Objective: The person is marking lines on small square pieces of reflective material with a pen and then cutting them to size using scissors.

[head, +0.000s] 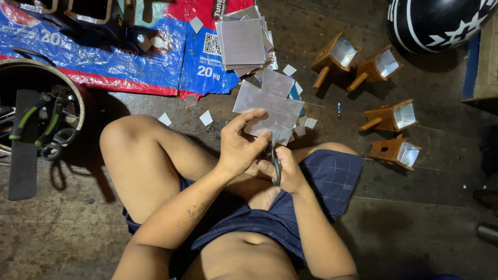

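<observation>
I sit on the floor with my knees bent. My left hand pinches the near edge of a shiny grey metal sheet and holds it up over my lap. My right hand grips a pair of scissors, whose blades meet the sheet's lower edge between my two hands. Small square offcuts lie on the floor under and beside the sheet.
A stack of cut metal sheets rests on a blue and red sack. Several small wooden scoops lined with metal lie at right. A round bin with green-handled pliers stands at left. A black and white helmet lies top right.
</observation>
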